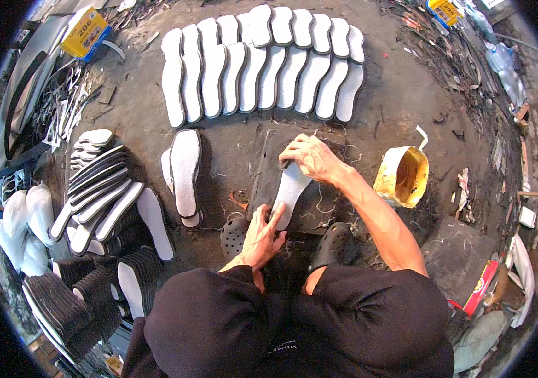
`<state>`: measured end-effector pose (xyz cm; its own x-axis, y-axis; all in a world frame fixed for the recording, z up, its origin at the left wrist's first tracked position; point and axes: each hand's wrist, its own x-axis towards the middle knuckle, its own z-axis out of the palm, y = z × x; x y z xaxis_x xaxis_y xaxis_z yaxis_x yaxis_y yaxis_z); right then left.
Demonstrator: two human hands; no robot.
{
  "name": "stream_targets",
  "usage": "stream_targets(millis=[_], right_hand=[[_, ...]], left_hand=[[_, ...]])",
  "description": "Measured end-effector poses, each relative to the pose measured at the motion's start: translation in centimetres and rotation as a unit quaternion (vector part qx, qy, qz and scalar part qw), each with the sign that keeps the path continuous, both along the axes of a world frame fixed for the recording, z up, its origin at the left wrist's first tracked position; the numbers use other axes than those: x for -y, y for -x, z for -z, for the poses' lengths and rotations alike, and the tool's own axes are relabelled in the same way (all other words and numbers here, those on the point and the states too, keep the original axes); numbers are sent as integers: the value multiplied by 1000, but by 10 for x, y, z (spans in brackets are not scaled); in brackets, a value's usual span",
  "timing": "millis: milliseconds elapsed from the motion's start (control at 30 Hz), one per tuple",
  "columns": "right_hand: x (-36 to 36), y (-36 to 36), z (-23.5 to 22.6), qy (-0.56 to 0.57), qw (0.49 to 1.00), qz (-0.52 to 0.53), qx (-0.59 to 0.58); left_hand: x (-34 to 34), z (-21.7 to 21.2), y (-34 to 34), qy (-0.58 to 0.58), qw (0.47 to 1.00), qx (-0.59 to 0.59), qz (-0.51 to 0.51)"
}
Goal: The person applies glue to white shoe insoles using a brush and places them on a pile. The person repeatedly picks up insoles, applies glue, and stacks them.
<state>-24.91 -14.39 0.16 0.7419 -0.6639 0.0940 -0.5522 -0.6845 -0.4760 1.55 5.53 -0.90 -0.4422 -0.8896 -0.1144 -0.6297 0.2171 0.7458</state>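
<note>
A white-topped shoe sole (pixel 289 189) lies slantwise on a dark flat board (pixel 269 151) between my feet. Its far end is in the grip of my right hand (pixel 312 159), with the fingers curled over the edge and partly hiding it. At the near end, my left hand (pixel 260 239) holds the sole by its side, fingertips on the white face and the edge. To the left of the board, a few more white-topped soles (pixel 185 170) lie stacked on the ground.
Two overlapping rows of white soles (pixel 256 75) lie beyond the board. Piles of dark-edged soles (pixel 102 189) stand at my left, near white plastic bags (pixel 20 217). To the right sits a yellow-stained pot (pixel 395 173) with a pale stick. A red box (pixel 481 286) lies nearer.
</note>
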Motion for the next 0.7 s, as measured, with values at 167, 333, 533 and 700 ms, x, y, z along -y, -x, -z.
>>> stream_targets(millis=[167, 333, 533, 700], right_hand=[[-54, 9, -12, 103, 955, 278, -25], [-117, 0, -21, -85, 962, 237, -101], [-39, 30, 2, 37, 919, 392, 19], [-148, -13, 14, 74, 959, 272, -18]], left_hand=[[-1, 1, -3, -5, 1000, -16, 2], [7, 4, 0, 1, 1000, -26, 3], [25, 4, 11, 6, 999, -38, 8], [31, 1, -8, -30, 996, -83, 17]])
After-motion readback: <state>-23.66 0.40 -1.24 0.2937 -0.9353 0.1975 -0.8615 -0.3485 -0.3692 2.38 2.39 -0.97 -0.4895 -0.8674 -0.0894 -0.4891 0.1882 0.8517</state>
